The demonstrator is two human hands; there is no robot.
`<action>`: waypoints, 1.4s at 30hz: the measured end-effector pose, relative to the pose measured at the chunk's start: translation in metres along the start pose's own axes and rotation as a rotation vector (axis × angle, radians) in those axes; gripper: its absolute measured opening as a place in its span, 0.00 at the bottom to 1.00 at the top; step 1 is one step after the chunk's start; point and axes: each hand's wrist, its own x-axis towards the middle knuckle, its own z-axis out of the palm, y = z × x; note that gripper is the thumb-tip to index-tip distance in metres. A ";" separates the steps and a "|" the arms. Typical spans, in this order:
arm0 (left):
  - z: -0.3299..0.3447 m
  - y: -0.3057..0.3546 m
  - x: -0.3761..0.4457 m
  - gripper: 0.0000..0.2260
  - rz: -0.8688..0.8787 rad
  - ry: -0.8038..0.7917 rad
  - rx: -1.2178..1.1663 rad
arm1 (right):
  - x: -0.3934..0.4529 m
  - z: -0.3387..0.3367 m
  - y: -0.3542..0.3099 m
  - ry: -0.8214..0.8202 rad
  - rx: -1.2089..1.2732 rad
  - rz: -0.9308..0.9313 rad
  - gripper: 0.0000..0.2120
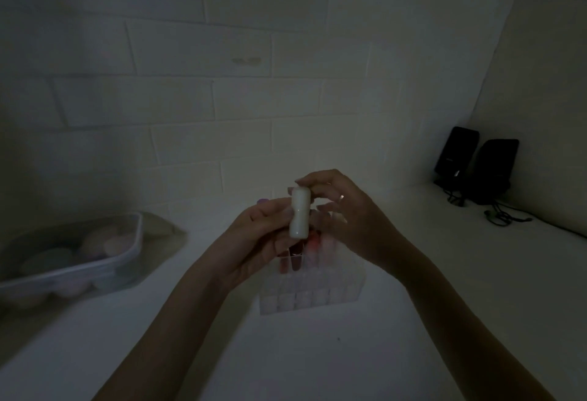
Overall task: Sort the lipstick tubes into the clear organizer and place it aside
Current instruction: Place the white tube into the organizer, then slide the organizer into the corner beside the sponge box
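Observation:
The scene is dim. A white lipstick tube [299, 217] stands upright between both hands, above the clear organizer [305, 300]. My left hand [260, 241] grips its lower half. My right hand [343, 213] pinches the top end with fingertips. The clear organizer sits on the white counter just below the hands, a grid of small cells. Red and dark lipstick tubes [293, 257] stand in its far cells, partly hidden by my hands. Its near cells look empty.
A clear plastic bin [127, 260] with pastel round items sits at the left on the counter. Two black speakers [476, 165] with cables [505, 216] stand in the right corner. A white brick wall rises behind.

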 end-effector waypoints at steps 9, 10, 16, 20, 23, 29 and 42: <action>0.010 -0.008 0.004 0.06 0.176 0.508 0.513 | -0.003 -0.052 0.019 0.095 -0.048 0.169 0.13; 0.009 -0.008 0.004 0.04 0.267 0.594 0.619 | -0.005 -0.057 0.026 0.069 -0.097 0.198 0.12; 0.000 -0.011 0.000 0.11 0.489 0.741 1.043 | -0.006 -0.046 0.050 -0.002 -0.382 0.211 0.12; -0.008 -0.012 0.001 0.10 0.462 0.786 1.053 | -0.009 -0.036 0.064 -0.101 -0.529 0.202 0.12; -0.013 -0.009 -0.002 0.10 0.419 0.818 1.098 | -0.009 -0.034 0.066 -0.171 -0.521 0.227 0.11; -0.033 0.004 -0.001 0.03 0.224 0.794 1.024 | -0.011 -0.050 0.058 -0.146 -0.392 0.640 0.15; -0.052 0.017 -0.015 0.19 -0.647 0.169 0.879 | -0.021 -0.028 0.058 -0.550 -0.080 1.004 0.24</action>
